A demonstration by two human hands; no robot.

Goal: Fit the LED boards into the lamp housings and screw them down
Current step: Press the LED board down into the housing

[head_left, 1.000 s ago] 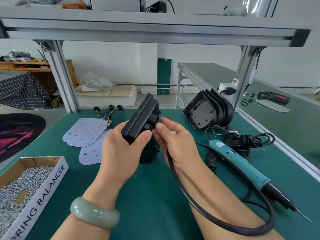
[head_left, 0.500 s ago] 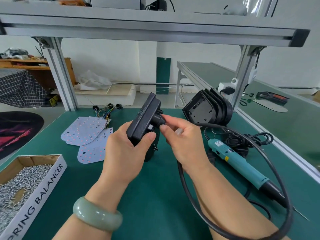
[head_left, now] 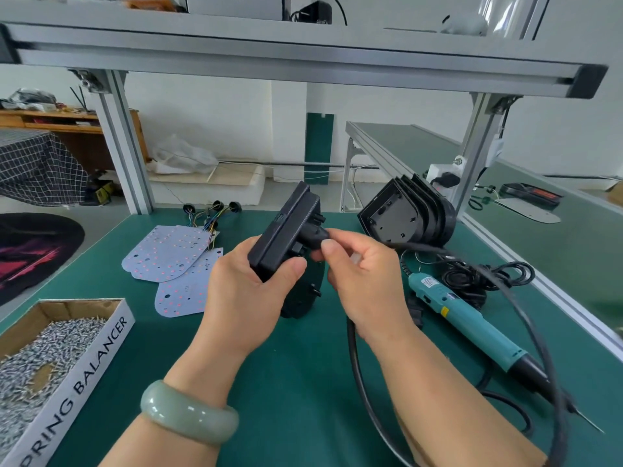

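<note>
- I have the left hand (head_left: 249,291) wrapped round a black lamp housing (head_left: 283,230), which it holds tilted above the green mat (head_left: 296,382), thumb across its near edge.
- The right hand (head_left: 364,281) pinches the black stub (head_left: 313,235) on the housing's back between thumb and forefinger.
- A black cable (head_left: 352,358) arcs out to the right and loops under that forearm.
- I see LED boards (head_left: 168,254) lying flat and overlapping on the mat, left of the hands.
- More housings (head_left: 404,214) stand stacked at the far right, with the teal screwdriver (head_left: 465,321) lying near them.
- The screw box (head_left: 43,348) sits near left.
</note>
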